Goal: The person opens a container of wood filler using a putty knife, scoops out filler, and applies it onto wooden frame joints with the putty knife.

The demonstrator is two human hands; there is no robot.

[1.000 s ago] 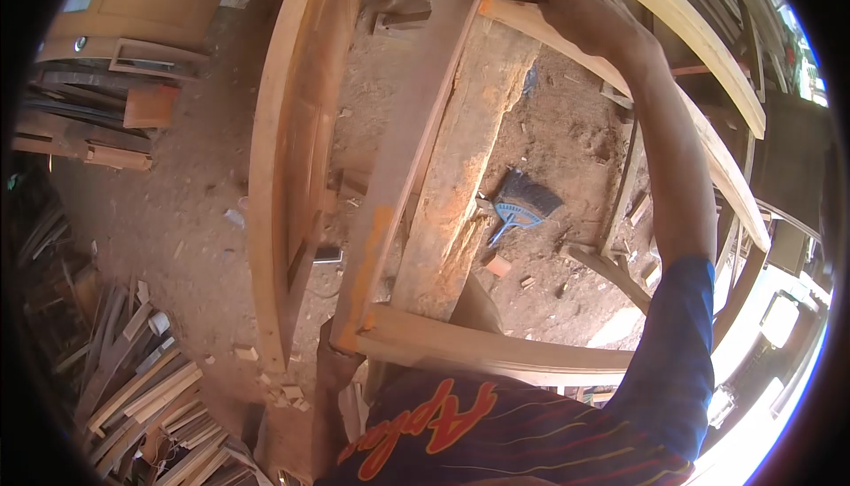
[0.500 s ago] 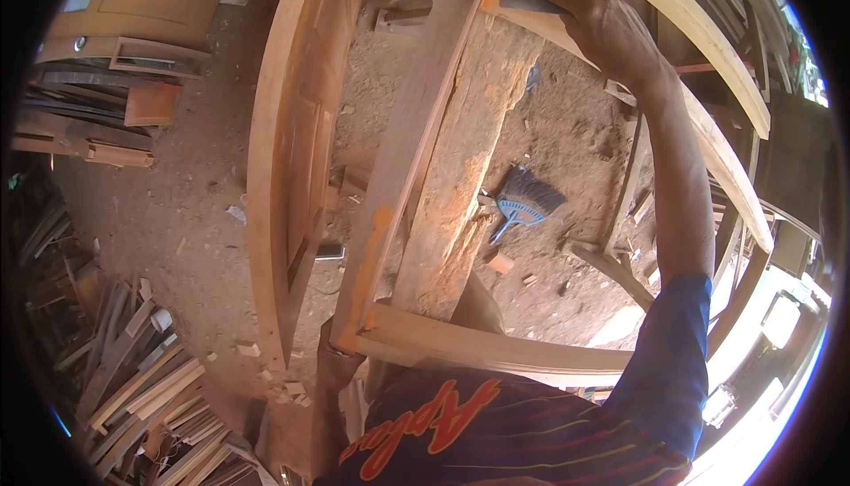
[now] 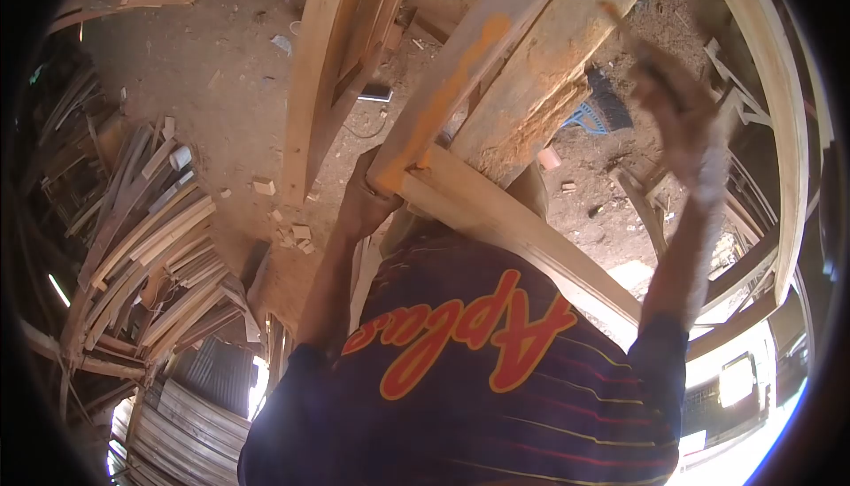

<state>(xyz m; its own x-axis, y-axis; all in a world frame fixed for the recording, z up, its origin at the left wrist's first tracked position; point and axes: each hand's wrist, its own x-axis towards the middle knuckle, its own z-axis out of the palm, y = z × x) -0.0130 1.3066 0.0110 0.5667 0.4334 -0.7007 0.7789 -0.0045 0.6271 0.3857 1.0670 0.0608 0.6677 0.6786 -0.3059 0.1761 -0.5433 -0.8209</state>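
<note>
My left hand (image 3: 370, 198) is wrapped round the lower corner of a wooden frame (image 3: 460, 79), whose face has an orange filler smear. A lighter rail (image 3: 518, 225) meets it at that corner. Beside the frame lies a thick rough-edged plank (image 3: 553, 61). My right hand (image 3: 675, 110) is raised at the right, away from the frame and blurred by motion. Its fingers are closed on a thin tool, seen only as a blurred dark shape with a brownish tip.
A blue dustpan-like brush head (image 3: 598, 112) lies on the dirt floor beyond the plank. A panelled wooden piece (image 3: 323, 61) stands left of the frame. Piled offcuts (image 3: 173, 238) fill the left side. A curved wooden beam (image 3: 784, 114) rises at the right.
My right hand has left the frame's far corner and moved down and right, with the tool. My left hand still holds the near corner. The view has shifted downward and turned.
</note>
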